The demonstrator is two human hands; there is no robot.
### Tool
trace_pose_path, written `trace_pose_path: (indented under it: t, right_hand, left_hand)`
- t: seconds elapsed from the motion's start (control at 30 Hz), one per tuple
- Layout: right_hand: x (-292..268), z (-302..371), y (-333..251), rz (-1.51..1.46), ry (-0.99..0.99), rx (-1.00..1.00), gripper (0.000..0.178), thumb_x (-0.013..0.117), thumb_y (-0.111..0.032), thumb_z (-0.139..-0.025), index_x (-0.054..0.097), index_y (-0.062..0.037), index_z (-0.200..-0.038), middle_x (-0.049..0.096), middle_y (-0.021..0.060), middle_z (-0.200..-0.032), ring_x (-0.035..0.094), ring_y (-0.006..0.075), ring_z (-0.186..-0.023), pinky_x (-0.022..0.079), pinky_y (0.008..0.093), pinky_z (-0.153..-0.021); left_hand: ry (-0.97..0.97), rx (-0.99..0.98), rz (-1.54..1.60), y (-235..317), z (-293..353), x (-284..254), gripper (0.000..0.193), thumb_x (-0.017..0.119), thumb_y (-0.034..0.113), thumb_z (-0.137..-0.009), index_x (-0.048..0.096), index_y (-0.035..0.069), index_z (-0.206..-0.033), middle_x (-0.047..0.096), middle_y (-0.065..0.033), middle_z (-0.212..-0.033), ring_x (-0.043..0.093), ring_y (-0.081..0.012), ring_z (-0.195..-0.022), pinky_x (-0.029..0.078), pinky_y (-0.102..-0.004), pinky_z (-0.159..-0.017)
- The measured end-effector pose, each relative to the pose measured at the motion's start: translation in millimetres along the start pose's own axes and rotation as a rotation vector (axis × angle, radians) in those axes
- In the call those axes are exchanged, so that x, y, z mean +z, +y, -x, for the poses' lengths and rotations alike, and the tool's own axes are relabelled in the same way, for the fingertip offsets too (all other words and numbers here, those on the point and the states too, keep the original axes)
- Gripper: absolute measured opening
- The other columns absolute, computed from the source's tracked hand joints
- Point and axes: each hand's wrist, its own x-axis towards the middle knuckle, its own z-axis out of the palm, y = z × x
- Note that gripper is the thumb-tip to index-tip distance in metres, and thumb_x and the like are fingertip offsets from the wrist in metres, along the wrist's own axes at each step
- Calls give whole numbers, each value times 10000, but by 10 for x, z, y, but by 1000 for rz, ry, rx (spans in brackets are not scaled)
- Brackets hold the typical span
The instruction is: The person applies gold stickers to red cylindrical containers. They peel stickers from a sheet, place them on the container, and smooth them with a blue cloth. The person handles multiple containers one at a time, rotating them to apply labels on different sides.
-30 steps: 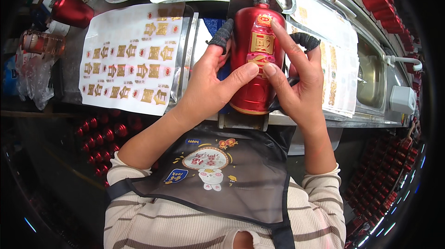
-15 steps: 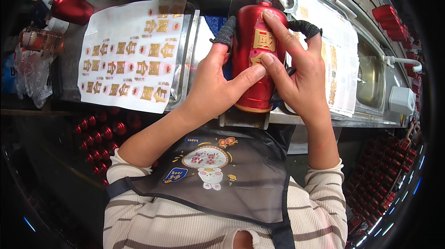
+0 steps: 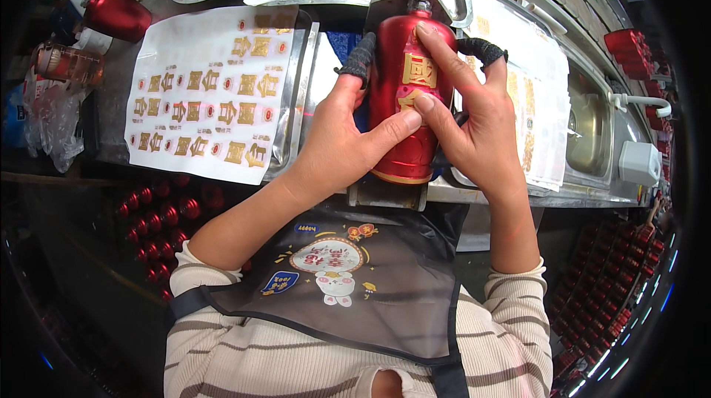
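Near the front edge of the tabletop point(image 3: 111, 116), both hands point(image 3: 337, 135) point(image 3: 481, 120) hold a bottle point(image 3: 391, 72), thumbs point(image 3: 392, 131) at its gold lettering point(image 3: 420, 71).

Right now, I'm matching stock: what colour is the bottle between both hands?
The bottle is metallic red with gold markings; head view shows it best.

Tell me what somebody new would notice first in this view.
Probably the shiny red bottle with gold lettering, just right of centre near the top, with the thumbs of the left hand and right hand on its front. Next might come the white sheet of gold characters to its left. The dark apron with a cartoon rabbit, low in the middle, could also catch the eye.
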Motion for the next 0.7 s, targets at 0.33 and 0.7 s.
trace_pose_path:
  t: [0.33,0.7]
  right_hand:
    - [-8,12,-3,-16,-4,15,628,746,-349,-842,554,-334,-1440,556,187,-829,486,262,-652,488,338,-617]
    - [0,-4,-9,-70,15,27,678,741,-354,-844,510,-290,-1478,590,198,-915,499,256,-651,488,346,-624]
  left_hand:
    - [47,55,-36,-35,6,1,589,826,349,-836,540,-55,-1155,650,-154,-1075,632,-190,-993,505,-337,-872]
    - [17,57,-15,-18,-10,-8,620,824,299,-841,509,-50,-1246,628,-160,-1185,607,-204,-1109,468,-355,-984]
